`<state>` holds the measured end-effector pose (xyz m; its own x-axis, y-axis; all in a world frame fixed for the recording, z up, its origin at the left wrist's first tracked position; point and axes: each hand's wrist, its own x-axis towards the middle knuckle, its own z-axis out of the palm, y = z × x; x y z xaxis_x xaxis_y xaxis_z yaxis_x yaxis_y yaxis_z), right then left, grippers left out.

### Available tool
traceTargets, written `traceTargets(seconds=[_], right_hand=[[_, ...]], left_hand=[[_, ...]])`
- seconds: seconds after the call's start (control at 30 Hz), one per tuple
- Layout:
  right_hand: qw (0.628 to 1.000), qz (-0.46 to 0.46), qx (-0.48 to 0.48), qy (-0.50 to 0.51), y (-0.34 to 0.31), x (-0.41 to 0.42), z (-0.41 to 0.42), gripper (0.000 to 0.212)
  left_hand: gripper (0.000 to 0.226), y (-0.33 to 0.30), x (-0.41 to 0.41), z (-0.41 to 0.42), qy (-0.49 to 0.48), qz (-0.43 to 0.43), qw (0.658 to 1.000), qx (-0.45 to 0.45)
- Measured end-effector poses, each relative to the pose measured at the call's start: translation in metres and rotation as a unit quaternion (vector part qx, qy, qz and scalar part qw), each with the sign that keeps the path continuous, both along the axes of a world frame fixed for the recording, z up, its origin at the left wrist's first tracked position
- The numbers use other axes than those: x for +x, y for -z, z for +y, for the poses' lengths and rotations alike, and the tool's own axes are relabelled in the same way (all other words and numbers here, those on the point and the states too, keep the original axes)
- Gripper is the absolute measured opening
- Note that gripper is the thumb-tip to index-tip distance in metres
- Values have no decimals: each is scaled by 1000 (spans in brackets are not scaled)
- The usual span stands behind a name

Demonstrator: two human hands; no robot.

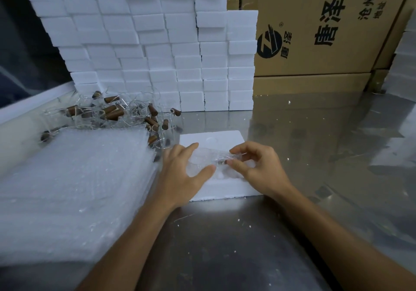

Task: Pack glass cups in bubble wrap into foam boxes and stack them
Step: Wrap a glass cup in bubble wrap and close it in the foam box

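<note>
An open white foam box [209, 138] lies on the steel table in front of me. Over it sits a glass cup wrapped in bubble wrap [210, 158], held between both hands. My left hand [182, 171] curls round its left end, thumb underneath. My right hand [258, 167] pinches its right end between thumb and forefinger. A pile of bare glass cups with brown wooden handles [117, 112] lies behind, to the left. A thick stack of bubble wrap sheets [74, 182] covers the table on my left.
A wall of stacked white foam boxes [157, 49] stands at the back. Large cardboard cartons [315, 31] with printed characters rise behind it on the right. More foam [405, 54] shows at the far right edge. Bare steel table [315, 144] spreads to the right.
</note>
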<state>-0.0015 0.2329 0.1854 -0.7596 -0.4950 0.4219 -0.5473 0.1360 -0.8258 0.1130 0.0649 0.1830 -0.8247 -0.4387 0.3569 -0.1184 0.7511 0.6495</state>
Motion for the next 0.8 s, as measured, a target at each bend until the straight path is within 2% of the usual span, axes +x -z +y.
traceTargets(seconds=[0.1, 0.23, 0.37, 0.53, 0.63, 0.8], right_hand=[[1000, -2, -12, -11, 1, 0, 0, 24], [1000, 11, 3, -4, 4, -1, -1, 26], [1000, 22, -5, -7, 7, 0, -2, 26], [999, 32, -24, -16, 13, -1, -2, 17], [999, 38, -19, -20, 13, -1, -2, 20], [998, -17, -53, 4, 11, 2, 0, 25]], left_hand=[[79, 5, 5, 4, 6, 49, 998, 29], [68, 8, 6, 5, 2, 64, 996, 58], [71, 9, 6, 2, 8, 58, 997, 55], [71, 10, 3, 2, 3, 61, 996, 62], [69, 11, 2, 2, -7, 60, 996, 64], [79, 12, 3, 0, -6, 66, 992, 107]])
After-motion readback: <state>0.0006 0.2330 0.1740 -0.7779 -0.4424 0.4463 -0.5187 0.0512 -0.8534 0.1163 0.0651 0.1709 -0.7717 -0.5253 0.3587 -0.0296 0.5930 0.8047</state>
